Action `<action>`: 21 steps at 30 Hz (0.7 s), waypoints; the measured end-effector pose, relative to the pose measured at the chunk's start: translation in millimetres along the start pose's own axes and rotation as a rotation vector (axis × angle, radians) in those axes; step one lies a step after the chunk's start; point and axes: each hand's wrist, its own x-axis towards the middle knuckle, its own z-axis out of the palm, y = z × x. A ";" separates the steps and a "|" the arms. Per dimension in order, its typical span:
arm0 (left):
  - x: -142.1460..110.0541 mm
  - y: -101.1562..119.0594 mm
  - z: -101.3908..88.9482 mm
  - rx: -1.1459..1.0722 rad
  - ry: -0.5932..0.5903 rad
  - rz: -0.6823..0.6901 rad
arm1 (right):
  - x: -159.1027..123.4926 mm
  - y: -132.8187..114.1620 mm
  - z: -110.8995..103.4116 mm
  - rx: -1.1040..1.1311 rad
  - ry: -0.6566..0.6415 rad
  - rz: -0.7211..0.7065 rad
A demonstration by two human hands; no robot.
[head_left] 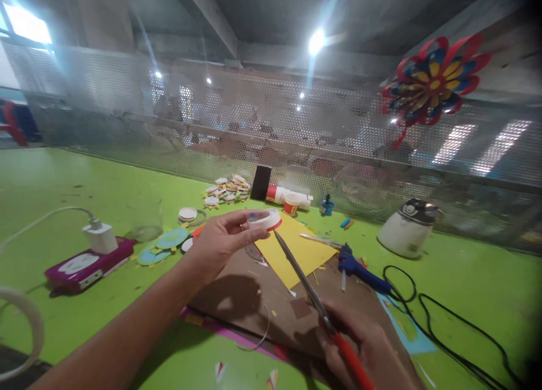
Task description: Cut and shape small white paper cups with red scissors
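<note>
My left hand (pixel 220 237) pinches a white paper cup rim (pixel 269 219) with a red lower edge, its thumb below and fingers above. In my right hand (pixel 359 333) is a pair of scissors (pixel 305 280) with red handles. The long metal blades look closed together, and their tip is at the lower edge of the rim; whether it touches I cannot tell. Under the rim lies a yellow paper sheet (pixel 283 260) on a brown board (pixel 232 288) scattered with scraps.
A blue glue gun (pixel 362 271) and its black cable lie to the right. Behind stand a phone (pixel 261 182), a paper cup (pixel 291 204) and a pile of cut rims (pixel 228 189). A purple power strip (pixel 91 268) sits left, a white jug-like container (pixel 402 232) right.
</note>
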 end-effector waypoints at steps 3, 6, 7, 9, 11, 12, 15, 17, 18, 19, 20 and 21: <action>-1.2 -1.0 3.7 -0.040 -0.024 0.027 | -0.1 -3.1 -0.4 0.006 0.059 -0.029; -1.5 -1.8 7.2 -0.110 -0.032 0.090 | -2.3 -5.5 3.6 0.021 0.123 -0.002; -1.7 -1.6 8.2 -0.122 -0.036 0.110 | -3.5 -5.0 5.6 0.018 0.146 0.015; -2.6 -0.4 10.1 -0.134 -0.056 0.138 | -6.0 -2.4 9.0 -0.005 0.173 0.044; -4.0 1.5 11.9 -0.145 -0.079 0.154 | -7.8 1.4 9.4 -0.062 0.174 0.049; -4.8 2.5 12.7 -0.151 -0.089 0.159 | -8.3 3.1 8.1 -0.099 0.158 0.035; -7.0 4.5 14.6 -0.155 -0.097 0.172 | -8.4 7.6 0.4 -0.185 0.075 -0.037; -8.2 5.2 15.6 -0.147 -0.105 0.195 | -8.6 11.1 -4.0 -0.215 0.031 -0.080; -8.7 5.6 16.0 -0.148 -0.115 0.214 | -9.2 13.3 -4.8 -0.226 0.026 -0.087; -9.3 6.1 16.3 -0.155 -0.129 0.234 | -10.1 15.7 -4.4 -0.237 0.041 -0.086; -10.0 6.7 16.6 -0.166 -0.145 0.254 | -11.5 18.2 -3.0 -0.243 0.060 -0.080; -10.6 7.6 16.7 -0.181 -0.160 0.270 | -13.1 20.6 -0.7 -0.243 0.076 -0.078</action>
